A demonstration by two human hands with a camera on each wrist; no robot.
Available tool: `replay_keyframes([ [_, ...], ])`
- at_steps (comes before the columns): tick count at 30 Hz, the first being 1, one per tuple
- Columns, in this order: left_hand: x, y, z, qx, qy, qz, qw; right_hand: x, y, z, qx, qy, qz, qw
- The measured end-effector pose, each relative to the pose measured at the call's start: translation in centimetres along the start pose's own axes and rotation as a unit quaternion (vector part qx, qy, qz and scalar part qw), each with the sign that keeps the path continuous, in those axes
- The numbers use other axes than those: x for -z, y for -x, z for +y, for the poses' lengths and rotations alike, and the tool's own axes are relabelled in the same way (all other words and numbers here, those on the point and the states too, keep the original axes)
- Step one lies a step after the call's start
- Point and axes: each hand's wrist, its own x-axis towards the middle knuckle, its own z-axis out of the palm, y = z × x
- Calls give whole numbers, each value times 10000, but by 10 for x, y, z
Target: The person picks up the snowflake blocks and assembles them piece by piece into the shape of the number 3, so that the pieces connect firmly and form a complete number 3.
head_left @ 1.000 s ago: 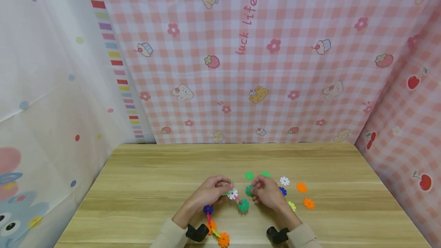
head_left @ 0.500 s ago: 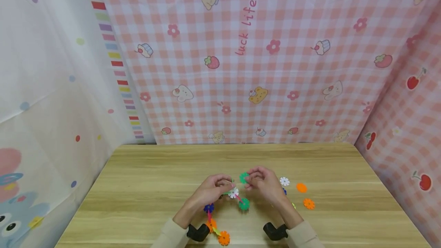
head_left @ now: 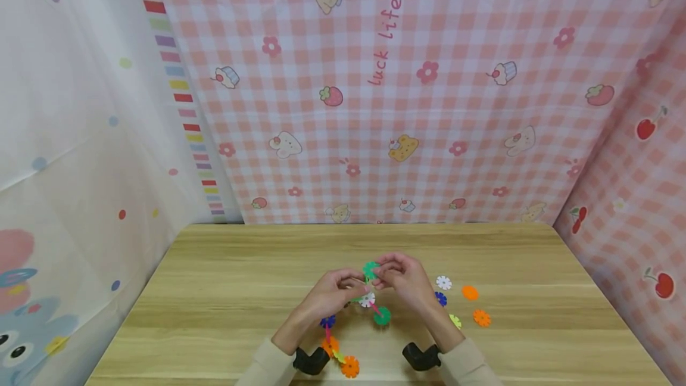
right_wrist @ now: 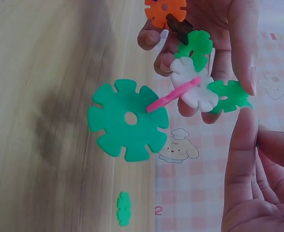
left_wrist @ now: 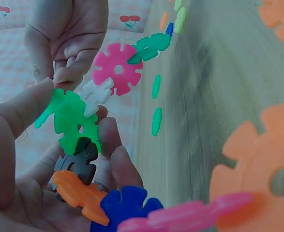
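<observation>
Flower-shaped plastic linking discs are joined in a curved chain. My left hand [head_left: 333,292] holds this chain by a green disc [left_wrist: 74,121], with a white disc [head_left: 367,299] beside it. From the white one a pink disc [left_wrist: 117,70] leads to a dark green disc [head_left: 382,316]. The other arm runs through brown, orange and blue discs to an orange disc [head_left: 351,366] low in the head view. My right hand [head_left: 406,279] pinches another green disc [head_left: 371,270] close above the left fingertips. In the right wrist view both hands' fingertips meet near a green disc [right_wrist: 229,95].
Loose discs lie on the wooden table [head_left: 225,290] right of my hands: white [head_left: 443,282], blue [head_left: 440,298], yellow-green [head_left: 455,321] and two orange, one nearer the back [head_left: 470,292]. Two loose green discs show in the left wrist view, one being a lower disc [left_wrist: 156,122].
My right hand has carried its green disc leftward and away from me, up to the left fingertips. The left hand keeps holding the chain and has barely shifted.
</observation>
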Motion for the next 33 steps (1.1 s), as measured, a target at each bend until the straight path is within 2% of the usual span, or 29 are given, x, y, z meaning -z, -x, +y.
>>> replay_keyframes([
  [13,-1,-1,2,-132,50,-193,9997,1,2,-2,348,687,-42,9970],
  [21,-1,-1,2,-163,-55,-190,9997,3,4,0,546,753,-257,9953],
  [28,-1,-1,2,-224,-113,-203,9995,2,4,2,573,833,-255,9945],
  [33,-3,-1,4,-379,-195,-187,9989,2,5,2,643,909,-291,9934],
])
